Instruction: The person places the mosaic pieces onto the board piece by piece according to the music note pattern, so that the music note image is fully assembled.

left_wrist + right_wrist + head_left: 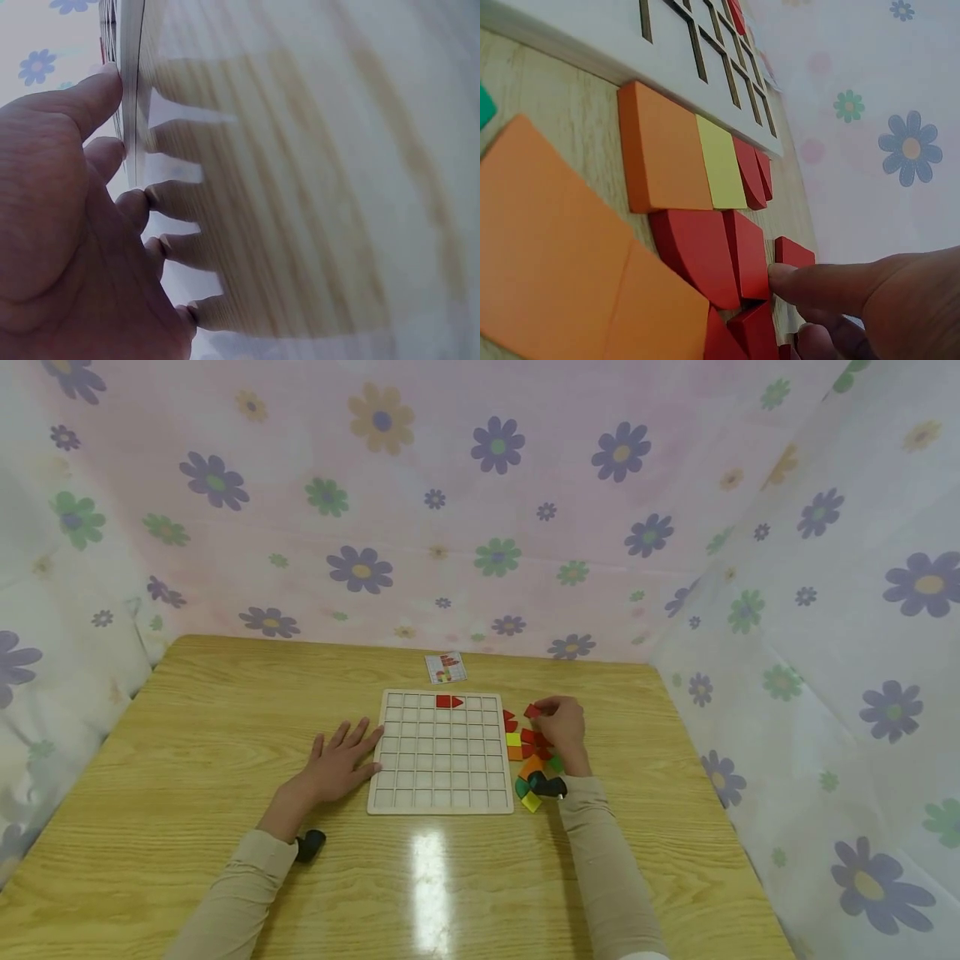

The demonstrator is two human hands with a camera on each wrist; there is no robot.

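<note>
A pale wooden grid board (442, 768) lies in front of me. In its top row sit a red square (443, 701) and a red pointed piece (457, 702). My left hand (335, 768) rests on the table with fingers spread, thumb and fingertips at the board's left edge. Right of the board, my right hand (562, 724) pinches a red block (532, 711) between thumb and fingers. The right wrist view shows this red block (795, 252) just past the thumb, the other fingers partly hidden. Near that hand lie more red blocks (694, 251), a yellow block (721, 161) and an orange block (667, 150).
Behind the board lies a small picture card (446, 667) with a coloured grid pattern. Further orange pieces (531, 766), green (522, 787) and yellow ones (531, 802) lie by the right wrist, partly under its black camera (551, 787). Flowered cloth (420, 527) encloses the table.
</note>
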